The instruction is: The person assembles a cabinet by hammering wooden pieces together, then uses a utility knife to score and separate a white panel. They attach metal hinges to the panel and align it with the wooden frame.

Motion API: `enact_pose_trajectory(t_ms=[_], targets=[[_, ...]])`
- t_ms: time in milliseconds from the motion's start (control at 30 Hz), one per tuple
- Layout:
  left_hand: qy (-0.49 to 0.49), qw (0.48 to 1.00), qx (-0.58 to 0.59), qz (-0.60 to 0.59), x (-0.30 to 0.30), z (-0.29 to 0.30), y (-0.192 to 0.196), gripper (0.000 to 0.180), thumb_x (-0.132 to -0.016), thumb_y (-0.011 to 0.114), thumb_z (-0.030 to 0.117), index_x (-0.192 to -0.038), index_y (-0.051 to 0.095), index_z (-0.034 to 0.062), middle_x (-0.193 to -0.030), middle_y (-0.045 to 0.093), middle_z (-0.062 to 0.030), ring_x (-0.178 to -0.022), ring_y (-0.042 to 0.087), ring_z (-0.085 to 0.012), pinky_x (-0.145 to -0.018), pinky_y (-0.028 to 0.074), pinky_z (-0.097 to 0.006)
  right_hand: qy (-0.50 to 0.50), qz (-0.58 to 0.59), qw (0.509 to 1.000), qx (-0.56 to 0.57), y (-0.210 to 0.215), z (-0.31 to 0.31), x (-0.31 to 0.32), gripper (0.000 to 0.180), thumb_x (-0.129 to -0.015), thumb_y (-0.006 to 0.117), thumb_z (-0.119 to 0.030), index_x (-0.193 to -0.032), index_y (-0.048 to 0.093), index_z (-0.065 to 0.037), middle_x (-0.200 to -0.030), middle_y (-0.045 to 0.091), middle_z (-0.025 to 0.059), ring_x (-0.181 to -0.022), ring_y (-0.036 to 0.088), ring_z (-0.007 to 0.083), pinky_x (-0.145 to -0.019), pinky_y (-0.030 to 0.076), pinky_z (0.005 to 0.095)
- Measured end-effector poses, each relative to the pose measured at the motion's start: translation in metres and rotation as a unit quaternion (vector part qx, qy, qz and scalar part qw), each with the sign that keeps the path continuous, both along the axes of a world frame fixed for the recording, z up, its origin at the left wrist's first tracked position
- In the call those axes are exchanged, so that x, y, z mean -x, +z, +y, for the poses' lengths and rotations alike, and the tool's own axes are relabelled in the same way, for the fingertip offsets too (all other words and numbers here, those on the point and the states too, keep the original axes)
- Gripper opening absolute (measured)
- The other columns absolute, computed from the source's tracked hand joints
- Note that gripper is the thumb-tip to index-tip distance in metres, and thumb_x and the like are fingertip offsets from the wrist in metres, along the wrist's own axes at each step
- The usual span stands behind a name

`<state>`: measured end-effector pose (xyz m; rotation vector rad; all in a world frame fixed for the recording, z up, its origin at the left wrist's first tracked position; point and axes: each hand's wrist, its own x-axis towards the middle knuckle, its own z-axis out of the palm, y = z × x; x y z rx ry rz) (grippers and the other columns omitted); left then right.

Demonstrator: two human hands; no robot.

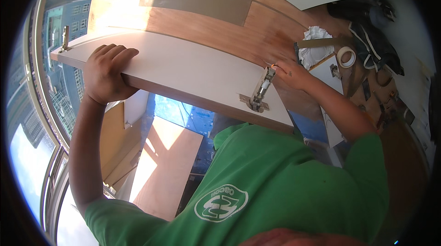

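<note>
Head cam: wht panel (193,69) slants lengthwise, upr L to lwr R.

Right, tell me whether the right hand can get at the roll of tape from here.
Probably yes: the roll of tape looks uncovered, to the right of the right hand, with only a crumpled white cloth near the way; the hand would first have to leave the hinge.
</note>
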<state>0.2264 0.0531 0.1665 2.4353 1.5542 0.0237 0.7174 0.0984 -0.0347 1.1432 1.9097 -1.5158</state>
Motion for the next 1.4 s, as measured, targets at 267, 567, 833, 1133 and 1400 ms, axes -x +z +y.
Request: enact_pose_trajectory(t_ms=[267, 567, 833, 1133, 1400], targets=[[0.011, 0.999, 0.035, 0.009, 0.002, 0.003, 0.005, 0.046, -0.055, 0.082, 0.020, -0.098, 0.070, 0.0064, -0.082, 0.069, -0.0092, -0.075, 0.068, -0.0307, -0.071, 0.053, -0.040, 0.046, 0.104, 0.993, -0.024, -0.052, 0.023, 0.210, 0.057, -0.110, 0.035, -0.051, -0.126, 0.070, -0.009, -0.120, 0.071, 0.0218, -0.114, 0.065, 0.0386, -0.101, 0.049, 0.0471], [0.010, 0.999, 0.034, 0.003, 0.005, 0.003, 0.002, 0.047, -0.052, 0.080, 0.019, -0.096, 0.071, 0.0063, -0.081, 0.069, -0.0099, -0.074, 0.068, -0.0306, -0.072, 0.054, -0.040, 0.145, 0.126, 0.980, -0.043, -0.052, 0.037, 0.296, 0.059, -0.112, 0.027, -0.043, -0.131, 0.069, -0.007, -0.133, 0.067, 0.0211, -0.125, 0.061, 0.0402, -0.108, 0.047, 0.0490], [0.009, 0.999, 0.042, 0.015, 0.006, 0.003, 0.004, 0.048, -0.052, 0.082, 0.018, -0.097, 0.072, 0.0067, -0.083, 0.071, -0.0101, -0.075, 0.070, -0.0301, -0.074, 0.056, -0.040, 0.193, 0.097, 0.976, -0.027, -0.050, 0.040, 0.317, 0.061, -0.112, 0.025, -0.043, -0.132, 0.068, -0.005, -0.138, 0.065, 0.0205, -0.128, 0.059, 0.0395, -0.110, 0.045, 0.0490], [0.000, 1.000, 0.004, 0.017, 0.007, -0.001, -0.002, 0.050, -0.049, 0.088, 0.022, -0.096, 0.071, 0.0125, -0.080, 0.069, -0.0047, -0.072, 0.069, -0.0252, -0.071, 0.056, -0.037, 0.207, 0.071, 0.975, -0.037, -0.051, 0.034, 0.271, 0.062, -0.111, 0.026, -0.043, -0.128, 0.070, -0.002, -0.131, 0.067, 0.0249, -0.121, 0.062, 0.0430, -0.107, 0.047, 0.0494], [0.010, 1.000, 0.006, 0.027, 0.007, -0.005, -0.002, 0.053, -0.050, 0.090, 0.023, -0.099, 0.072, 0.0118, -0.084, 0.070, -0.0056, -0.077, 0.069, -0.0272, -0.075, 0.057, -0.038, 0.181, 0.037, 0.983, -0.023, -0.023, 0.026, 0.185, 0.061, -0.111, 0.032, -0.044, -0.107, 0.072, 0.003, -0.109, 0.072, 0.0275, -0.103, 0.067, 0.0454, -0.095, 0.051, 0.0525]])
